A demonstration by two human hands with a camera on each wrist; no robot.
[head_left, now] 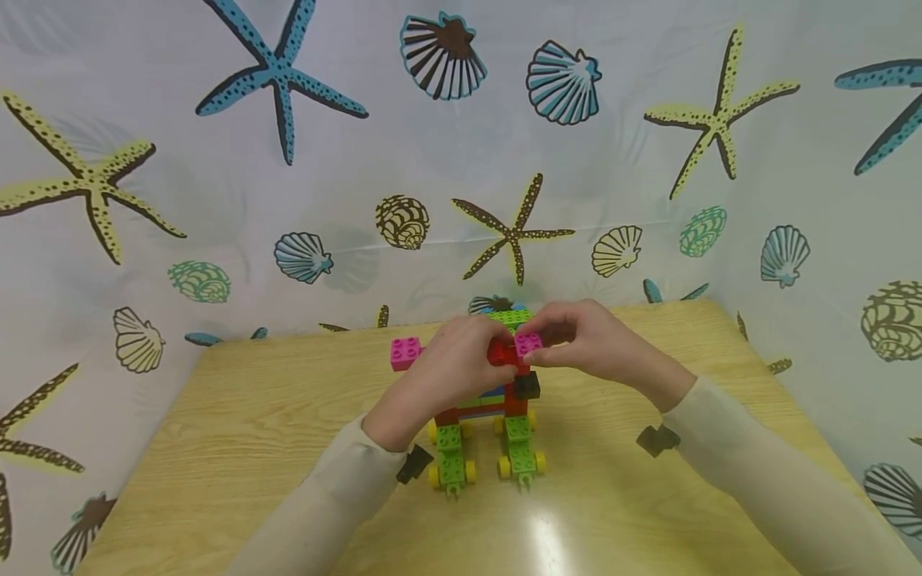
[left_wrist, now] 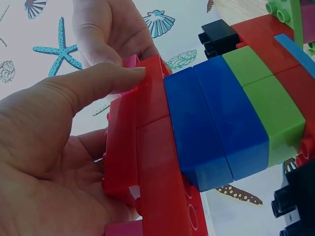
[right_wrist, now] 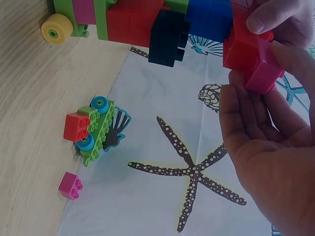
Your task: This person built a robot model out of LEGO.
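A tall figure of toy building bricks stands mid-table on two green wheeled bases (head_left: 520,452), with red and blue bricks (left_wrist: 211,123) stacked above them. My left hand (head_left: 461,352) grips the red bricks (left_wrist: 152,128) near its top, thumb on one side and fingers on the other. With thumb and fingers, my right hand (head_left: 594,340) pinches a pink brick (right_wrist: 265,69) at the right end of that red row, where it sits against the red. Another pink brick (head_left: 406,353) juts out at the row's left end. Black bricks (right_wrist: 167,37) stick out from the figure's side.
Behind the figure, near the table's back edge, is a green wheeled base (right_wrist: 101,128) carrying a red brick (right_wrist: 77,127). A loose pink brick (right_wrist: 70,186) lies close by. A shell-and-starfish cloth (head_left: 461,144) hangs around the wooden table (head_left: 274,448).
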